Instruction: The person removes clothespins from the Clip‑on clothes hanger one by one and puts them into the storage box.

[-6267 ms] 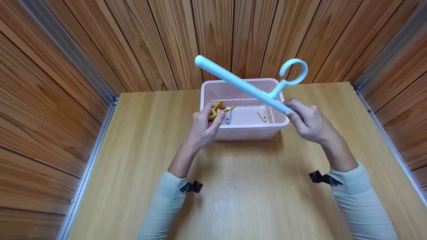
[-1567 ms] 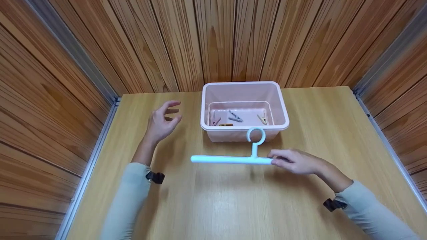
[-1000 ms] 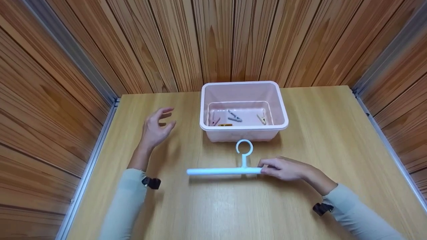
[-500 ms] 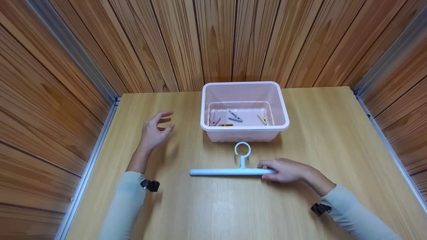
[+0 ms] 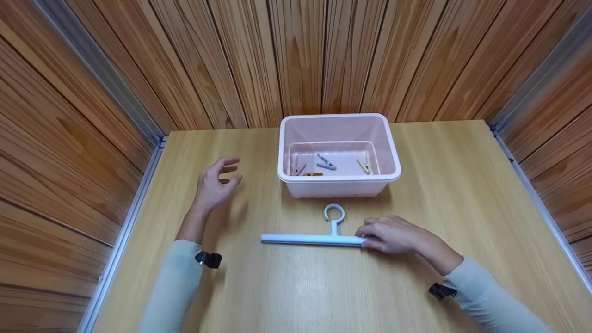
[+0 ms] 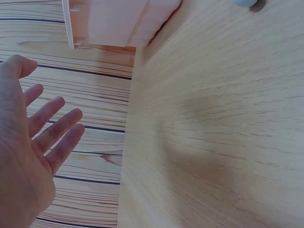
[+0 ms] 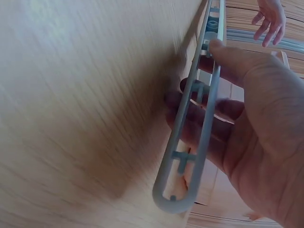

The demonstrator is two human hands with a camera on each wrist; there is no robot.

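A light blue plastic hanger (image 5: 305,239), a straight bar with a ring-shaped hook (image 5: 334,213), lies at table level in front of the pink bin. My right hand (image 5: 391,235) holds the bar's right part, thumb on the near side and fingers on the far side. The right wrist view shows the hanger's hollow, ribbed underside (image 7: 183,156) tilted toward the camera, fingers curled behind it. My left hand (image 5: 215,185) is held up left of the bin, fingers loosely spread, holding nothing; its palm faces the camera in the left wrist view.
Inside the pink bin (image 5: 340,178) lie several clothespins: a grey-blue one (image 5: 326,163), a cream one (image 5: 364,166), a pink one (image 5: 298,169) and a partly hidden yellow one (image 5: 313,174). Wood-panelled walls enclose the wooden table (image 5: 323,296) at the back and sides.
Earlier my left hand held the yellow clothespin over the bin; now the clothespin lies inside. My right hand has lowered the hanger toward the table, its hook tipping back over the last second.
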